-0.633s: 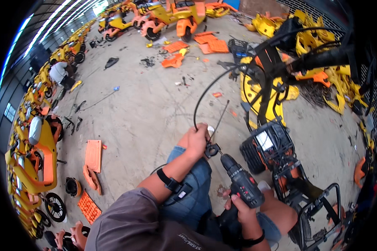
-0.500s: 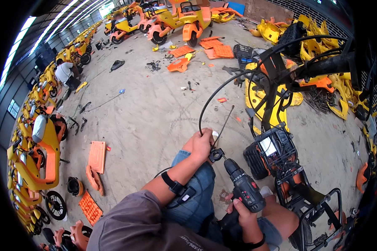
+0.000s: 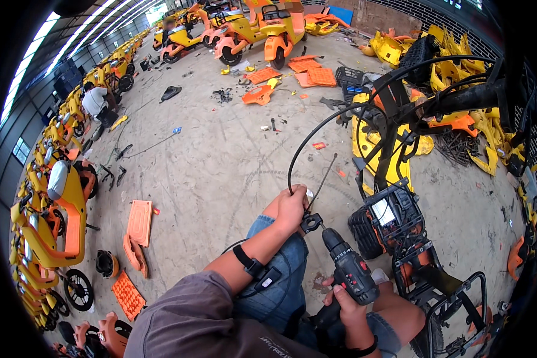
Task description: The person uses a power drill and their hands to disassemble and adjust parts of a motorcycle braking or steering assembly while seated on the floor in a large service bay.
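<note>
A small black bracket (image 3: 310, 223) sits in the air over the person's lap, just beside the left hand (image 3: 291, 210), which is closed around a black cable (image 3: 296, 152) next to it; a thin dark rod (image 3: 323, 182) slants up from the bracket; the right hand (image 3: 342, 300) is wrapped around the handle of a black cordless drill (image 3: 350, 267), its bit pointing at the bracket, though whether the tip touches cannot be told; the cable arcs up to a stripped black scooter frame (image 3: 394, 140) standing to the right; beneath lies a grey concrete floor (image 3: 221, 161), scuffed and marked with curved dark tyre tracks; near its left edge rest an orange panel (image 3: 140, 216), a helmet (image 3: 106, 264) and an orange grid mat (image 3: 129, 295), alongside a long row of yellow-and-orange scooters (image 3: 62, 230); a co-worker (image 3: 95, 101) in a light top is low down by that row; more scooters (image 3: 247, 33) stand at the floor's far edge, with orange plates (image 3: 320, 76) lying before them; yellow body panels (image 3: 450, 65) are heaped in its far right corner, below a dark brick-patterned wall (image 3: 459, 34); bright strips line the roof at upper left.
</note>
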{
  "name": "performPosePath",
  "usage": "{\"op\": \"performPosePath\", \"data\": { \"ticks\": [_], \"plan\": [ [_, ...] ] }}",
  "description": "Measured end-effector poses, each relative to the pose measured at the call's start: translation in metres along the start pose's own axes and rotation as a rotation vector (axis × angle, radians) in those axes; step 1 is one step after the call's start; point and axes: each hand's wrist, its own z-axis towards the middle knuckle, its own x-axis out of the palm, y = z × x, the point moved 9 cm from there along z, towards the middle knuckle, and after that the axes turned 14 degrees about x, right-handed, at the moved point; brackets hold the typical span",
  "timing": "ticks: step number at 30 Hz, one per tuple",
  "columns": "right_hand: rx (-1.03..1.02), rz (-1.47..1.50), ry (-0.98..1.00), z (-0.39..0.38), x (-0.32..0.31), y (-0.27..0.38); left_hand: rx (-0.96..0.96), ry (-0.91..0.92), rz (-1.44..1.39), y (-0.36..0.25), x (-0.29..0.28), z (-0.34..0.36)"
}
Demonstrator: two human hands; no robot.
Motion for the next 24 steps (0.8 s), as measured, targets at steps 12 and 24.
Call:
{"op": "performPosePath", "data": {
  "ticks": [12, 24],
  "plan": [
    [-0.248, -0.601, -0.089, -0.006, 0.006, 0.02, -0.022, 0.043, -0.033, 0.008, 0.001, 0.004],
    [-0.062, -0.422, -0.033, 0.002, -0.014, -0.002, 0.004, 0.076, 0.014, 0.006, 0.002, 0.005]
  ]
}}
